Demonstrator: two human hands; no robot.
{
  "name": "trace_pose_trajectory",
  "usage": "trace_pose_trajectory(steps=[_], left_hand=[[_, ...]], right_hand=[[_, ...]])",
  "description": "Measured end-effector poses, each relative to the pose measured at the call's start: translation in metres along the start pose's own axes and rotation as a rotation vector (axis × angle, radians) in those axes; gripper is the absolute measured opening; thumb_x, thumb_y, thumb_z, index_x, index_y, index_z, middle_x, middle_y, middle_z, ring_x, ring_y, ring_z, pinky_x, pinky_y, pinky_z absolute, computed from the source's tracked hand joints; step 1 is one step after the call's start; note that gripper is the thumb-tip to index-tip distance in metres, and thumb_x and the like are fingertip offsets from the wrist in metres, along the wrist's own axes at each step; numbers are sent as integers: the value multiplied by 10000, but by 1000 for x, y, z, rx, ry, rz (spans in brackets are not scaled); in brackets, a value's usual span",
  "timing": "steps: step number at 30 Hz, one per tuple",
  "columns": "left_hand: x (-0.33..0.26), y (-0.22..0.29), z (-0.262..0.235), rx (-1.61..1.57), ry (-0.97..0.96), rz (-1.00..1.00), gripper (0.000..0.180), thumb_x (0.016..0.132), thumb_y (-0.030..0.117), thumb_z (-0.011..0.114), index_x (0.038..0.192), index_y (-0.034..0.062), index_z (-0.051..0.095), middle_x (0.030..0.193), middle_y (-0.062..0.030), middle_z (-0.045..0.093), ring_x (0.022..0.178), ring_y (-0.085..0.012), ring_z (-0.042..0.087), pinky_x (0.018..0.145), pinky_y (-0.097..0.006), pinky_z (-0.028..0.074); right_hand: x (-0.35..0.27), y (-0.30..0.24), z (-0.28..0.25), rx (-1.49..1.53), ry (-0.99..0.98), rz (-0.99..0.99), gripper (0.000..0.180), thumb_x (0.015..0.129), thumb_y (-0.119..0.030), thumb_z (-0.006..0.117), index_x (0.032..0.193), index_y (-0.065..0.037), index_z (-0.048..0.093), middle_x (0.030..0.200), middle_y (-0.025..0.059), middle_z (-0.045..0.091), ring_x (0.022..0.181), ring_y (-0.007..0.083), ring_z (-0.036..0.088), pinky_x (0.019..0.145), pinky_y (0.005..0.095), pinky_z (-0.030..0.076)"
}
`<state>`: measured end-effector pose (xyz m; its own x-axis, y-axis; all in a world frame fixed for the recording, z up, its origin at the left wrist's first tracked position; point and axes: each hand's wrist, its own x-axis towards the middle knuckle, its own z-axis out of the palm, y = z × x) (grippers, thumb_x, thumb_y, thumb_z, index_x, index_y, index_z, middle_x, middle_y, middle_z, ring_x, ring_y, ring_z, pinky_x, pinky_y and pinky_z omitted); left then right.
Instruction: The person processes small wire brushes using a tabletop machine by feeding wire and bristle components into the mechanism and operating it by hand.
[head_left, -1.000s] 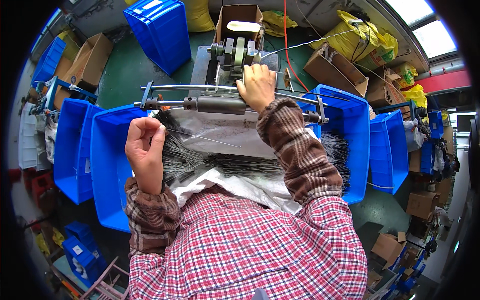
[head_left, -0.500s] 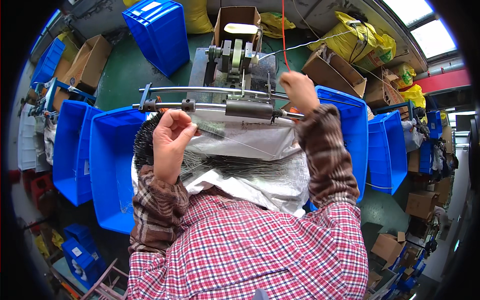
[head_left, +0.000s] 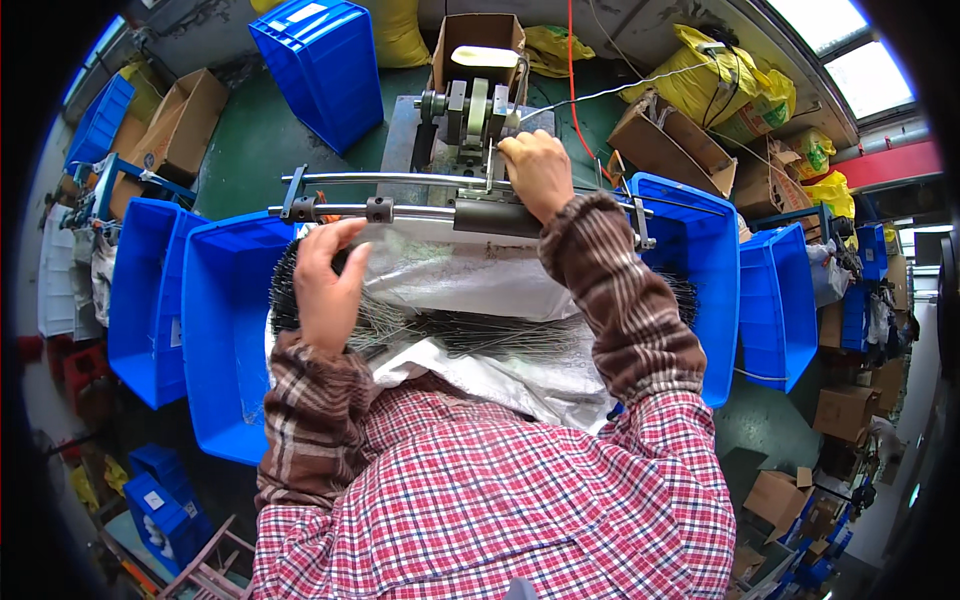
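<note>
The left hand (head_left: 325,285) lies with loose fingers on the bundle of thin black wires (head_left: 470,330) — it grasps nothing. The wires rest across a silver plastic sheet (head_left: 470,285) between two blue bins (head_left: 225,340). The right hand (head_left: 537,172) touches the small metal machine (head_left: 470,120) — whether it grips, I cannot tell.

A green floor (head_left: 270,150) holds everything. A gray metal machine (head_left: 465,130) stands on it. Blue bins (head_left: 225,340) sit left and right of the machine. Brown boxes (head_left: 180,125) and yellow bags (head_left: 715,85) lie behind it.
</note>
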<state>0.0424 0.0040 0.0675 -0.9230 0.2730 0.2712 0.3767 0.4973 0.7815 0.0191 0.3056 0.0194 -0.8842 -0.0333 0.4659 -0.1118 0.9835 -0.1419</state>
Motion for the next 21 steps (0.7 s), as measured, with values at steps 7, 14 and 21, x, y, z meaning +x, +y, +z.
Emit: trace_pose_trajectory(steps=[7,14,21], left_hand=[[-21,-40,-35,623,33,-12,243,796,119,682,1036,107,647,997,-55,585,971,-250,542,837,-385,415],[-23,-46,-37,685,-11,-36,160,802,133,682,957,103,653,950,-37,603,943,-251,563,807,-389,417],[-26,-44,-39,629,81,-48,187,813,137,677,992,93,643,975,-49,608,955,-259,572,805,-392,429]], right_hand=[[9,16,26,-95,-5,13,114,787,-121,566,809,-126,677,831,37,619,898,240,560,794,390,415],[10,17,27,-119,-24,-8,139,820,-149,608,909,-135,715,848,10,621,877,222,543,765,373,400],[10,23,33,-38,2,-37,123,777,-109,568,825,-124,680,838,35,616,903,233,558,799,383,409]])
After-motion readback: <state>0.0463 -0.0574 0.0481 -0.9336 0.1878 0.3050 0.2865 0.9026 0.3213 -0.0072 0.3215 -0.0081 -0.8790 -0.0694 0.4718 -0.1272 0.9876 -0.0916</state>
